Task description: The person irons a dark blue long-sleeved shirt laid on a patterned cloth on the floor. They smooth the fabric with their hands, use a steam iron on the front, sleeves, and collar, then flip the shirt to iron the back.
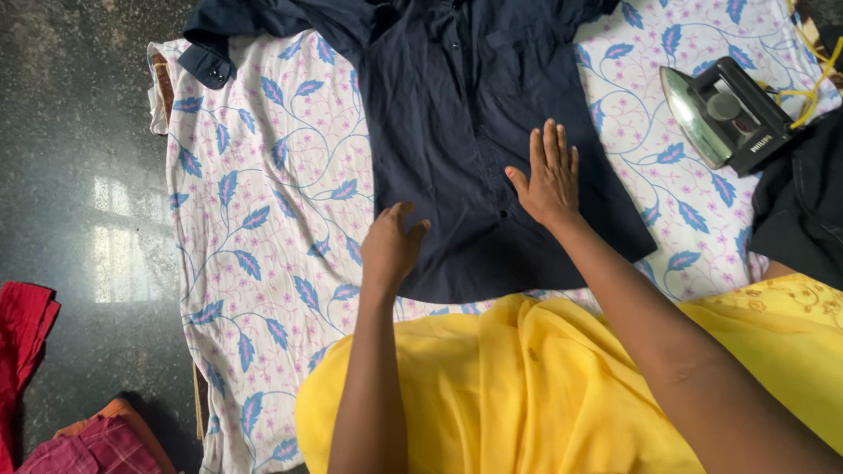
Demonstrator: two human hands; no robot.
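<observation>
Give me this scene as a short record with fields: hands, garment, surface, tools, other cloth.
Left hand: left hand flat on the shirt's lower left edge
Right hand: right hand flat, fingers spread, on the shirt front
Garment: dark navy shirt laid out, button placket showing
Surface: floral sheet with blue leaves, on a dark floor
Tools: iron lying on the sheet at right
Other cloth: red cloth at left

- Both forearms bare, no sleeves reaching them.
- No rings or bangles visible on left hand (391, 246) or right hand (550, 183).
- Bright yellow garment (544, 386) with embroidered edge.
</observation>
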